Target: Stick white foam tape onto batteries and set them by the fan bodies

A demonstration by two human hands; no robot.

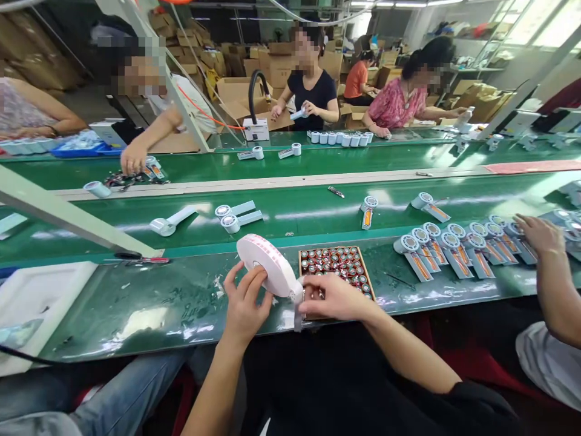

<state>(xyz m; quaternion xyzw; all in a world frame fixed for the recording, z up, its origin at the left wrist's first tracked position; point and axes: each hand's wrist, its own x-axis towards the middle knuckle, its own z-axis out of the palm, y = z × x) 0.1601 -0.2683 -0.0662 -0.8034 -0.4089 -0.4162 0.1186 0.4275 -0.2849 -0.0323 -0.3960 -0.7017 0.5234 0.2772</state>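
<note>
My left hand (246, 303) grips a wide white roll of tape (276, 269) with pink print, its fingers at the core. The roll is tilted above the bench edge. My right hand (338, 297) is closed at the roll's right side, thumb and fingertips on the loose tape strip (298, 315), which hangs down past the bench's front edge. Behind my right hand lies a shallow cardboard tray (362, 257) packed with rows of small round metal parts with reddish wires. My right hand and wrist hide its near side.
Several small fan units (422, 266) stand grouped on the right, with a co-worker's hand (542, 233) among them. More units (231, 223) lie on the green belt (308, 209). A screwdriver (145, 259) and a white tray (68, 303) are at left. Co-workers sit across the line.
</note>
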